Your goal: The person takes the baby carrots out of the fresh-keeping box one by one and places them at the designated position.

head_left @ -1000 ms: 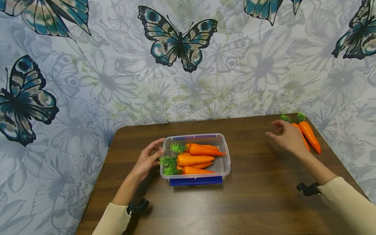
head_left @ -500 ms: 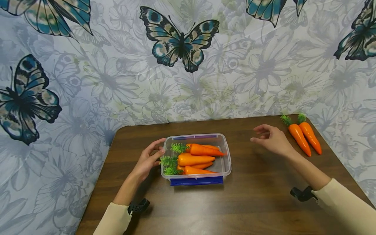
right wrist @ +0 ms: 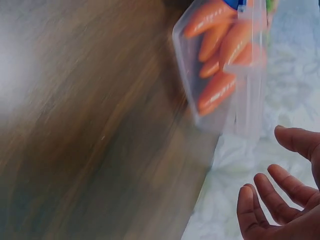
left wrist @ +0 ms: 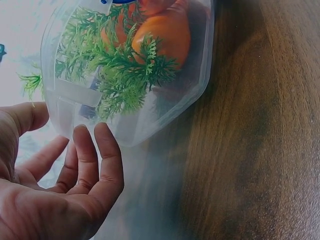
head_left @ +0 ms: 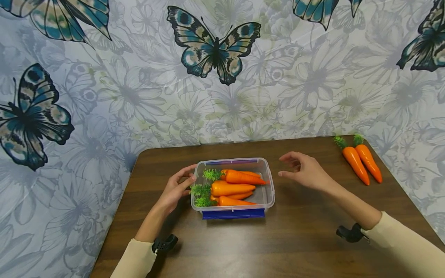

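In the head view a clear plastic container (head_left: 267, 197) with a blue clip on its near side holds several orange carrots (head_left: 233, 189) with green, feathery tops pointing left. My left hand (head_left: 175, 188) is at its left end, fingertips and thumb against the outer wall and rim. The left wrist view shows those relaxed fingers (left wrist: 110, 160) right at the clear wall, below the leafy tops (left wrist: 125, 65). My right hand (head_left: 307, 172) hovers to the right of the container, fingers loosely bent and nothing between them. In the right wrist view its thumb and fingers stand apart, away from the container (right wrist: 250, 105).
Two more carrots (head_left: 356, 166) lie side by side at the table's far right corner. The brown wooden table (head_left: 295, 239) ends at the back against a wall covering (head_left: 146, 96) printed with butterflies and flowers. A black strap (head_left: 349, 233) sits on each wrist.
My right hand has moved left, from beside the two carrots toward the container, uncovering them. The left hand stays at the container's left end.
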`<state>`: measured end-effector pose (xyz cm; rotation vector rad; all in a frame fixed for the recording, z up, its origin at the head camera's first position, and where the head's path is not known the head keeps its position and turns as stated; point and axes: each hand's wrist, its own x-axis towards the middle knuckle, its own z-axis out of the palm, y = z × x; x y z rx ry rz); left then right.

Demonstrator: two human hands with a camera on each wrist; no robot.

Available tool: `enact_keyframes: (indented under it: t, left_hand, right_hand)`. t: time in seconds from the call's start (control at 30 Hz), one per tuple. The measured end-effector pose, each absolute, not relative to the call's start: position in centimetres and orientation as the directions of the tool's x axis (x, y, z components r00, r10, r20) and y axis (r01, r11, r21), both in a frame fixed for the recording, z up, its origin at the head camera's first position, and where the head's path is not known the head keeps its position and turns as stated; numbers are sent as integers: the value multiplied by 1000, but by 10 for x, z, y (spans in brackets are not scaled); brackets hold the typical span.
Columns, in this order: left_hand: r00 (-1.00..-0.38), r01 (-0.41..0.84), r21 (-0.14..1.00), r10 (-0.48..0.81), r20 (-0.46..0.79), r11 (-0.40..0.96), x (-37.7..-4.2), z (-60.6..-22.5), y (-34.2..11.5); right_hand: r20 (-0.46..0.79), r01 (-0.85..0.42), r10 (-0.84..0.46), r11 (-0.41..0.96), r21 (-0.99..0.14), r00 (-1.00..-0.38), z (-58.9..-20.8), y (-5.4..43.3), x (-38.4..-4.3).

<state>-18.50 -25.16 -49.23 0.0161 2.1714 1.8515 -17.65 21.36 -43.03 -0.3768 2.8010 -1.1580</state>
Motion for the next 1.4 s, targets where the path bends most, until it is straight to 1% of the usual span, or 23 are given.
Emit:
enact_keyframes:
  t: [0.3, 0.63, 0.83, 1.03, 1.13, 1.4]
  left_hand:
    - [-958, -176, 970, 197, -208, 171, -185, -495, -253]
    - [-965, -117, 977, 211, -154, 179, -185, -496, -252]
    - [-967, -113, 978, 207, -149, 176, -185, -496, -251]
    - [-969, -112, 977, 196, -148, 182, -184, -495, -253]
    - [-970, -107, 977, 197, -143, 184, -185, -496, -255]
    - [-972, -73, 976, 204, -116, 204, -185, -496, -253]
  right_hand:
    - [64, -274, -333, 635, -722, -941, -423, 182, -175]
    - [91, -336, -420, 559, -758, -903, -418, 158, -184]
    - [71, -347, -468, 535, -770, -881, -419, 146, -191]
    - [19, -333, -512, 530, -780, -859, -421, 132, -196]
    - [-10, -329, -532, 539, -776, -847, -423, 125, -200]
    - [-47, -371, -592, 563, -739, -804, -425, 110, -211]
